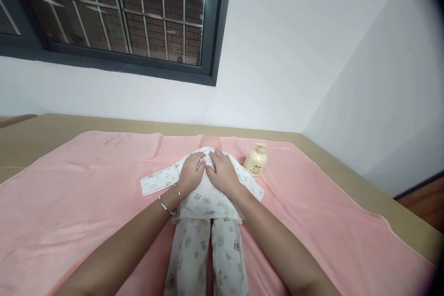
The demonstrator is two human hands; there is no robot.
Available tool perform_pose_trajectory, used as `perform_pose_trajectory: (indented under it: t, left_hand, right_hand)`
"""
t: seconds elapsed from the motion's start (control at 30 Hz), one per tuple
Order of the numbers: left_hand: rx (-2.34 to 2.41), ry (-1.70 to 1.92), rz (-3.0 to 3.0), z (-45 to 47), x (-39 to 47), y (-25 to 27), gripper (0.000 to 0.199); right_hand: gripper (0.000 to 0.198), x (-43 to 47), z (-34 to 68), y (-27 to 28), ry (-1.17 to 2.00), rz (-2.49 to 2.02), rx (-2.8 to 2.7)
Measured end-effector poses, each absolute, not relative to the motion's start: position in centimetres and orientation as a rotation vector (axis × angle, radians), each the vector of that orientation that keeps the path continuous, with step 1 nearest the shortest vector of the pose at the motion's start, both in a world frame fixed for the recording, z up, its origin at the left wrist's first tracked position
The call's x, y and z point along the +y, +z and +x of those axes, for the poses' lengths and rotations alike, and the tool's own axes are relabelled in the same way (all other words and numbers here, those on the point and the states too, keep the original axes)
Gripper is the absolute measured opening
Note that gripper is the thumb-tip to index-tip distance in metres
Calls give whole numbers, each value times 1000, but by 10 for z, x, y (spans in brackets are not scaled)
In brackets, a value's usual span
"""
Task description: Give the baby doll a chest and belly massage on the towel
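left hand [191,172], right hand [224,173], flat on doll [204,222]

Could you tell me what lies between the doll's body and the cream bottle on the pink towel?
In the head view, only the doll's spread sleeve and bare pink towel lie before the bottle.

The doll [204,212] lies on the towel [86,203], head toward the wall. Both hands, left [191,172] and right [224,173], rest side by side on its chest. The bottle [255,160] stands just right of the doll's shoulder.
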State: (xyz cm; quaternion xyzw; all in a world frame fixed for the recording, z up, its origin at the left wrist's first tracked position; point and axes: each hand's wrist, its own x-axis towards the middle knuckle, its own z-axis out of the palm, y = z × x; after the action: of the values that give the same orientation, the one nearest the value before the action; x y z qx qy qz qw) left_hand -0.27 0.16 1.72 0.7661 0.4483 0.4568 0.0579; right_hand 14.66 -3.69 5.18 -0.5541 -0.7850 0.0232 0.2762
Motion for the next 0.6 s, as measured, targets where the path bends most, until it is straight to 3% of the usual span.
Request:
perform_pose_trajectory:
  t: [0.2, 0.33, 0.47, 0.6]
  left_hand:
    - [1430, 1228, 2526, -3, -2, 29, 34]
    - [1436, 911, 2816, -3, -1, 54, 34]
    - [1300, 539, 2943, 7, 3, 96, 23]
    - [968, 677, 2499, 41, 8, 125, 24]
  right_hand:
    - [50, -42, 162, 75, 222, -1468, -2327]
    - [55, -57, 195, 114, 297, -1464, -2314]
    - [54, -69, 234, 146, 117, -1560, -2117]
    - [45, -67, 267, 157, -63, -1671, -1945]
